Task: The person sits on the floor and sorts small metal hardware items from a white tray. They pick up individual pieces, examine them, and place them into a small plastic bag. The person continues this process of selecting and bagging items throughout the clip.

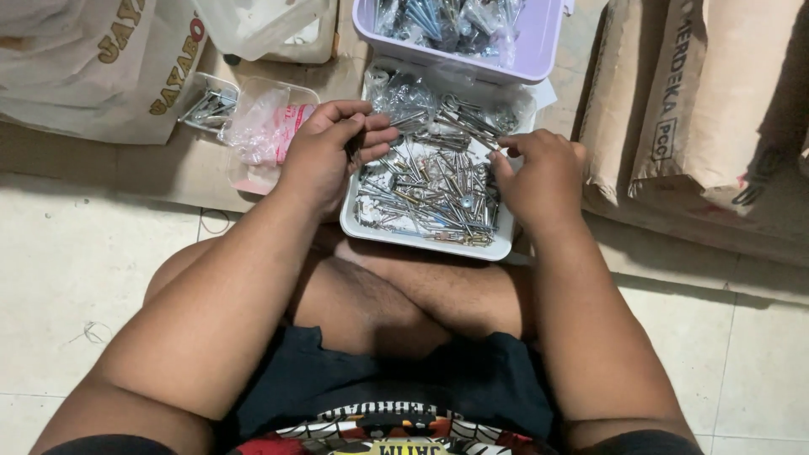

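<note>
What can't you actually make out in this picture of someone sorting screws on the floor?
All from the head camera:
- What the left hand grips: its curled fingers cover it.
- Whether the right hand pinches a screw: too small to tell.
- Single pieces in the white tray: too tangled and small.
- The purple tub: cut off by the top edge.
- The brown sacks: cut off at the right edge.

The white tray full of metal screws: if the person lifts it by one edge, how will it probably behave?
The white tray would likely feel heavy for its size, since metal screws cover it. Its walls look shallow, so tilting could let the loose screws slide and spill. The tray itself seems stiff plastic, though thin.
</note>
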